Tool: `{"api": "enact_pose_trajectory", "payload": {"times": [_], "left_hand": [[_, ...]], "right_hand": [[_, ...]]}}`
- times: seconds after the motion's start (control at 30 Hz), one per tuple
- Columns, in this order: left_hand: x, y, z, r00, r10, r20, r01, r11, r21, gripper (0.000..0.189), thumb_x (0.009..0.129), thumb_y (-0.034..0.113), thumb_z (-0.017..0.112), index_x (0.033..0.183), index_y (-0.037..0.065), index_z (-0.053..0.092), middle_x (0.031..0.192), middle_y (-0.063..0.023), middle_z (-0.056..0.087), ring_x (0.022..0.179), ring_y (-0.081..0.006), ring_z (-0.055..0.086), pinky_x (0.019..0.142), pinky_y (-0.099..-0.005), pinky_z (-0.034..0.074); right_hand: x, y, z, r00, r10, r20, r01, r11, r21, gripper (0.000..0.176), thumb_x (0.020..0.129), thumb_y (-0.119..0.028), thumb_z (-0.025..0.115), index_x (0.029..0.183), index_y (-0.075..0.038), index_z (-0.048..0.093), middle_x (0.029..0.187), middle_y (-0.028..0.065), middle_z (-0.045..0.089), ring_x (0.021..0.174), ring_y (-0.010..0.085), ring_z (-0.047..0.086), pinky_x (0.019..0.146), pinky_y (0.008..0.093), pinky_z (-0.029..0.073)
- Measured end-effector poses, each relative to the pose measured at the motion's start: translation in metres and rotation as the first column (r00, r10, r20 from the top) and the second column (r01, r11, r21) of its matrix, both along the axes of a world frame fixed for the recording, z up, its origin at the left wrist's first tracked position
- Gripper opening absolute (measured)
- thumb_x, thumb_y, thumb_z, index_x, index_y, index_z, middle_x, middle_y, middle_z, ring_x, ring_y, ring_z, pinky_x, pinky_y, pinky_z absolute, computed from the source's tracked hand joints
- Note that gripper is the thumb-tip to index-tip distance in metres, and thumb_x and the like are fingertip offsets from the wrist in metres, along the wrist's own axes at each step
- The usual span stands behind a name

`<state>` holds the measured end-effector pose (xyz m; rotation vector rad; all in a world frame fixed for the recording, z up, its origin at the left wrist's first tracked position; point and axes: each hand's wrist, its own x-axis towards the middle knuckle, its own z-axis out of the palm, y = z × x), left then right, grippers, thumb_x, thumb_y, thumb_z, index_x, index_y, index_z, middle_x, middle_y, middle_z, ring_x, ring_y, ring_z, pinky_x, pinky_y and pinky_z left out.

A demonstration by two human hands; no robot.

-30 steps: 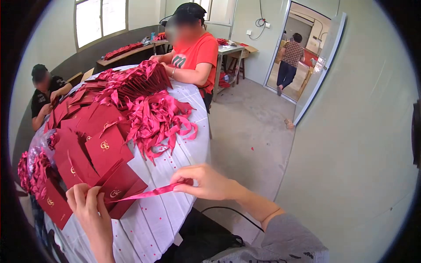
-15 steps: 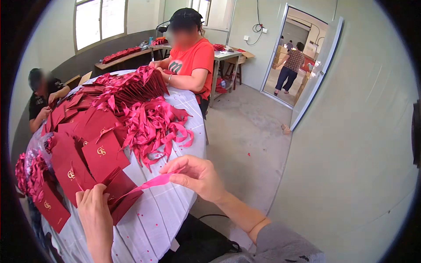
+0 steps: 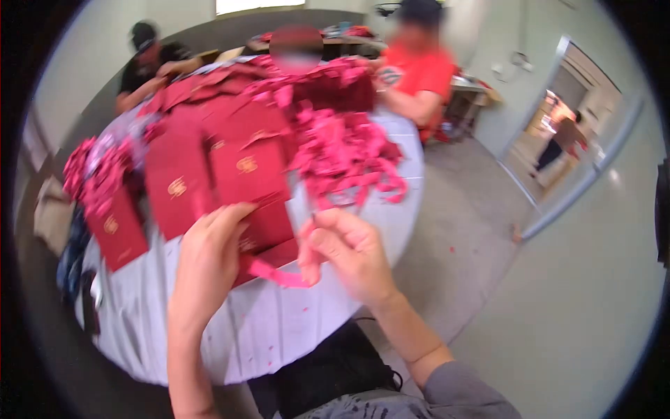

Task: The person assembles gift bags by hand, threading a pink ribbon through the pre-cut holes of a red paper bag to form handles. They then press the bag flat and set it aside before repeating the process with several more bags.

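Observation:
A dark red paper gift bag (image 3: 269,227) is gripped at its left side by my left hand (image 3: 206,262), whose fingers are closed over it. From the bag's near side a pink ribbon (image 3: 276,274) runs across to my right hand (image 3: 349,251). The fingers of my right hand are closed on the ribbon, with thumb and index finger pinched. A small dark tip shows at that pinch, too blurred to name. Just beyond my hands lie more red bags (image 3: 248,167) with gold emblems, and a heap of loose pink ribbons (image 3: 349,153).
A white cloth (image 3: 279,342) covers the round table, with small red bits scattered on it. At left is a plastic-wrapped ribbon bundle (image 3: 98,174). One person (image 3: 419,77) sits at the far right side, another (image 3: 150,70) at the far left. A doorway (image 3: 565,119) stands at right.
My view has swung left, so the table appears further right. My right hand has come nearer the bag, and the ribbon, stretched before, now sags. My left hand still holds the bag.

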<state>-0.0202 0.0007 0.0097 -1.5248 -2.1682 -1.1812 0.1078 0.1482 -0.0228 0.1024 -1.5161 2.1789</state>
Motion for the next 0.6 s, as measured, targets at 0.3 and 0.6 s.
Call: {"api": "enact_pose_trajectory", "payload": {"times": [0.3, 0.6], "left_hand": [[-0.029, -0.013, -0.002, 0.966, 0.019, 0.257, -0.039, 0.997, 0.072, 0.011, 0.083, -0.001, 0.055, 0.094, -0.004, 0.059, 0.072, -0.0165, 0.06, 0.06, -0.0207, 0.06, 0.057, -0.03, 0.046], [-0.037, -0.018, -0.002, 0.868, -0.11, 0.483, 0.093, 0.994, 0.06, 0.012, 0.087, -0.001, 0.054, 0.097, -0.006, 0.06, 0.08, -0.0008, 0.059, 0.078, -0.004, 0.05, 0.071, -0.0212, 0.045]], "right_hand": [[-0.038, -0.024, -0.003, 0.974, -0.118, 0.192, 0.057, 0.954, 0.294, 0.013, 0.092, -0.009, 0.055, 0.096, 0.004, 0.057, 0.07, 0.0084, 0.062, 0.051, 0.0095, 0.055, 0.049, 0.021, 0.045], [-0.05, -0.034, 0.006, 0.936, -0.272, 0.224, 0.172, 0.908, 0.382, 0.014, 0.089, -0.011, 0.061, 0.085, 0.002, 0.057, 0.067, 0.0071, 0.062, 0.051, 0.0082, 0.057, 0.045, 0.0208, 0.043]]}}
